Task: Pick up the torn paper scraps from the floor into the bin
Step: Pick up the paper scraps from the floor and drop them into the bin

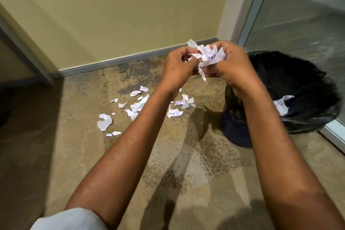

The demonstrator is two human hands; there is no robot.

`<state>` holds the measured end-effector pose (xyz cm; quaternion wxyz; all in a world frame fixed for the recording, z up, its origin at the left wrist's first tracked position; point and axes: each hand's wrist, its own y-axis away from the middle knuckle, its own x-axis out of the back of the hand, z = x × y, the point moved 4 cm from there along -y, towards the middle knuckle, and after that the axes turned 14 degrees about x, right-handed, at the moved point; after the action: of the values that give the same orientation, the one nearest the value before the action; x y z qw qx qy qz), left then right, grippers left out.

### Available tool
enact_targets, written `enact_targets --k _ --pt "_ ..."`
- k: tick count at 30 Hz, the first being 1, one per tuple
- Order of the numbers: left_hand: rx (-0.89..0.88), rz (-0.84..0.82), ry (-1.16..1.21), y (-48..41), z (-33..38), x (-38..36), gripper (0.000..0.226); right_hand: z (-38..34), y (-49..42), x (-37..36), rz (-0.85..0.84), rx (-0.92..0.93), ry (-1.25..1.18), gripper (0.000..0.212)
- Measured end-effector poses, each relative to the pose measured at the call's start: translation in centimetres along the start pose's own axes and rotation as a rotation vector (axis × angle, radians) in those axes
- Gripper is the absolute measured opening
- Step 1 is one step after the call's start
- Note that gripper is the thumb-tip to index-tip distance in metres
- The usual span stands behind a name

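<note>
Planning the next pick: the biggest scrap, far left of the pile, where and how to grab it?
Pinch the biggest scrap from straight above, at its crumpled upper edge. That edge looks lifted off the floor, while the rest lies flat. It sits apart from the other scraps, so fingers likely fit around it. Both hands, left hand and right hand, are full of the wad; bin that first.

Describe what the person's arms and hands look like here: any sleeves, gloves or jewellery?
Both hands, left hand and right hand, are bare, with no gloves, rings or watch showing. Forearms are uncovered. A pale, whitish sleeve shows at the left upper arm; no sleeve is in view on the right.
</note>
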<state>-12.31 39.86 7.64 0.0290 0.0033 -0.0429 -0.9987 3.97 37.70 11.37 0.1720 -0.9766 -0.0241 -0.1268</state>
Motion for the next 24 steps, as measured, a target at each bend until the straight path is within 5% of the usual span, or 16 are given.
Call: enact_targets --k 12,20,24 --pt "-0.131 -0.126 -0.275 -0.3 3.8 -14.7 0.012 0.8 2.0 14.0 0.237 -0.038 0.152 0.047" --pt "-0.254 -0.431 -0.797 0.2 3.8 -21.0 0.021 5.4 2.5 19.3 0.279 -0.161 0.325 0.041" --pt "-0.268 -0.402 -0.976 -0.1 3.9 -21.9 0.03 7.1 2.0 20.6 0.262 -0.23 0.475 0.054"
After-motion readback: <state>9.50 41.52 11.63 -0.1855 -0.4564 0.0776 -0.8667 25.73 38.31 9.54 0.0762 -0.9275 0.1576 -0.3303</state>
